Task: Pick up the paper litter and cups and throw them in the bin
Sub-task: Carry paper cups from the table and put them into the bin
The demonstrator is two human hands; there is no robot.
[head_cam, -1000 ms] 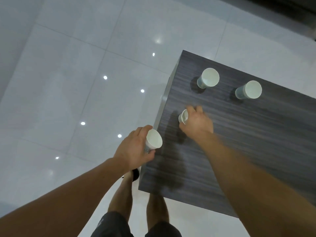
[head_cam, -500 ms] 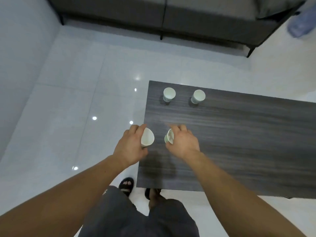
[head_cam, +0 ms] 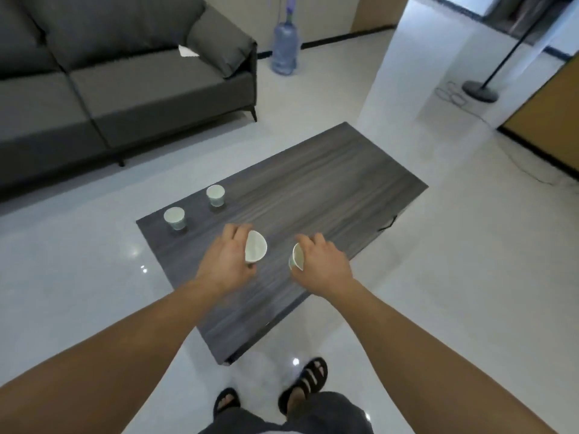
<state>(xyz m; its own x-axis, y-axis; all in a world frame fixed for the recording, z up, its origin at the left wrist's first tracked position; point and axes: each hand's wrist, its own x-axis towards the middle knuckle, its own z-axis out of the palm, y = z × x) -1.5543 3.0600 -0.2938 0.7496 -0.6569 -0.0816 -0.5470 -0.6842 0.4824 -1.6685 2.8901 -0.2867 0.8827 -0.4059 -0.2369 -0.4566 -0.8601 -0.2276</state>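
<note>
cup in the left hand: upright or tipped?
Tipped. The left hand grips the cup with its open mouth turned sideways, so the white inside shows.

The desk (head_cam: 313,189) is dark grey with a fine, streaky wood grain running along its length. The left cup (head_cam: 255,249), in the left hand (head_cam: 224,261), shows a plain white inside. The right cup (head_cam: 297,260), in the right hand (head_cam: 322,264), is white inside with a pale green outer wall. The corner cup (head_cam: 174,218) and the far cup (head_cam: 216,195) are white within and pale grey-green outside; any print is too small to tell. The floor (head_cam: 78,261) is glossy white tile with thin grey joints. The sofa (head_cam: 125,89) is charcoal grey, with a white paper (head_cam: 187,52) on its seat. The water bottle (head_cam: 285,48) is translucent blue. The sandals (head_cam: 308,379) are black and the shorts (head_cam: 282,418) dark grey.
</note>
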